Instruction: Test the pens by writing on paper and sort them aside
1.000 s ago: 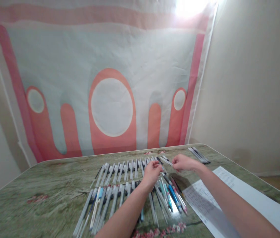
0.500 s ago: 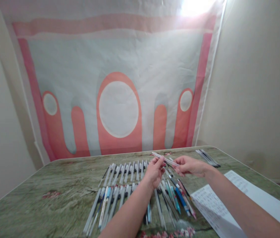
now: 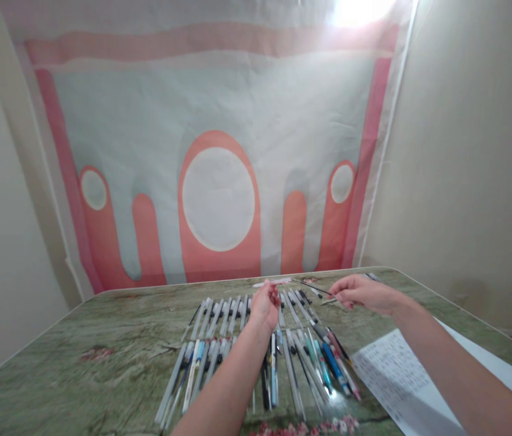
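My left hand (image 3: 265,304) is closed on a clear pen barrel (image 3: 278,281), held almost level above the back row of pens. To its right, my right hand (image 3: 351,292) pinches one end of a thin dark refill (image 3: 313,287), whose tip points left toward the barrel. Barrel and refill are apart. Below the hands lie a back row of clear pens (image 3: 226,316) and a front row of pens (image 3: 206,366), partly covered by my left forearm. Coloured pens, among them a blue pen (image 3: 334,368), lie at the right end of the front row.
Sheets of paper with writing (image 3: 394,378) lie on the right side of the table (image 3: 65,369), partly under my right forearm. Thin sticks (image 3: 371,277) show behind my right hand. A printed cloth (image 3: 219,91) hangs behind the table.
My hands have moved apart, the left one leftward with the barrel and the right one rightward. A dark refill now shows in my right hand, clear of the barrel.
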### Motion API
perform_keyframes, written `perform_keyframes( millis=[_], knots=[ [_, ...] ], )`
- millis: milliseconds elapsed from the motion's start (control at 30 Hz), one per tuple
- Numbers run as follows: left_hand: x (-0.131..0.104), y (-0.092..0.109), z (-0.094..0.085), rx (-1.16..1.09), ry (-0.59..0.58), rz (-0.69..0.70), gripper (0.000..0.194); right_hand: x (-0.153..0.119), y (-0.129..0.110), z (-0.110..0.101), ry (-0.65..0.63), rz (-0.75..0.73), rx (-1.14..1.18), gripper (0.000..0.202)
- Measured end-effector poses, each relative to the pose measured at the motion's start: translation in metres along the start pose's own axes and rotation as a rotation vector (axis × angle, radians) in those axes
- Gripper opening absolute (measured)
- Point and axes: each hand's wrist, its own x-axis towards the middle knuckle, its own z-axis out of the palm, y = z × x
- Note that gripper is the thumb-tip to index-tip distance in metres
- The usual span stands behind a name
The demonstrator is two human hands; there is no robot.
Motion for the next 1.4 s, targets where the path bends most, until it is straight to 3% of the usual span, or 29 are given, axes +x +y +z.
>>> perform_keyframes(
  millis=[333, 533, 733, 833, 933, 1067, 1200, 1400],
  knots=[
    [-0.004, -0.002, 0.001, 0.095, -0.041, 0.066, 0.015, 0.004, 0.006, 0.0, 0.013, 0.03, -0.066, 0.026],
    [-0.006, -0.008, -0.001, 0.218, -0.089, 0.131, 0.018, 0.002, 0.006, -0.001, 0.072, -0.036, -0.17, 0.029],
    [-0.016, -0.027, 0.005, 0.117, -0.158, -0.104, 0.012, 0.014, 0.0, 0.015, 0.289, -0.195, -0.128, 0.04],
    [-0.018, -0.029, 0.006, 0.029, -0.15, -0.22, 0.01, 0.02, 0.0, 0.015, 0.34, -0.261, -0.095, 0.042],
    [-0.016, -0.025, 0.005, -0.008, -0.11, -0.227, 0.013, 0.03, 0.018, 0.005, 0.47, -0.276, -0.214, 0.043],
    [-0.014, -0.022, 0.004, -0.001, -0.084, -0.223, 0.015, 0.051, 0.067, -0.003, 0.547, -0.244, -0.668, 0.03],
    [-0.015, -0.024, 0.004, -0.005, -0.089, -0.235, 0.015, 0.066, 0.106, 0.003, 0.495, -0.197, -0.963, 0.033],
    [-0.014, -0.025, 0.003, 0.006, -0.088, -0.231, 0.013, 0.068, 0.118, 0.009, 0.439, -0.184, -1.14, 0.044]
  ],
)
